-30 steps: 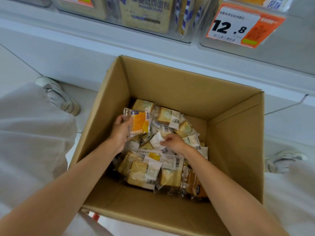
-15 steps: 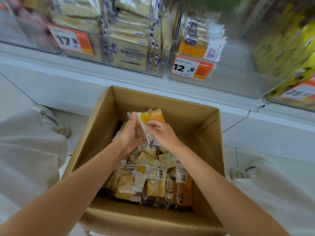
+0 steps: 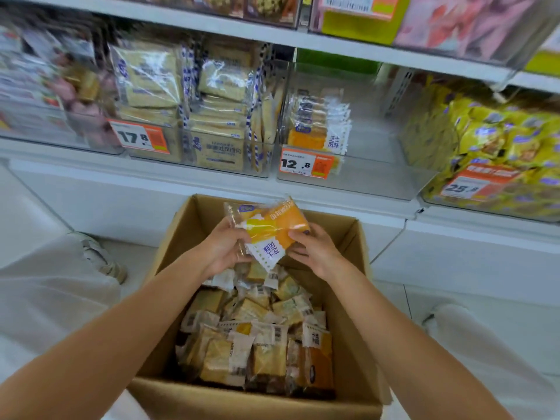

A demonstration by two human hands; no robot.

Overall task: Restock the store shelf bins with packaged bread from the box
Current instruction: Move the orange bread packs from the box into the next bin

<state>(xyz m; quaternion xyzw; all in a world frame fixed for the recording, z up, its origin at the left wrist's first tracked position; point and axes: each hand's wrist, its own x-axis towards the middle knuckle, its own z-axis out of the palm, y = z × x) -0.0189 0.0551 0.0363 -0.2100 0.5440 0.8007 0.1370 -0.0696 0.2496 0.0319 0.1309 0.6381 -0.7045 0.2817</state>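
Raised since before: orange bread packets (image 3: 272,228) now above box (image 3: 242,403), below bin (image 3: 363,180) with 12.8 tag (image 3: 306,163). Both left grip (image 3: 222,247) and right grip (image 3: 315,251) curl round the packets. Packet label reads 芝士风味. Neighbouring bins carry 17.8 tag (image 3: 141,137) and 25.8 tag (image 3: 466,184).

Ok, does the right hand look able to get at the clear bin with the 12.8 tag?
Probably yes: the right hand, holding the orange packet together with the left hand, is just short of the clear bin, and nothing stands between them.
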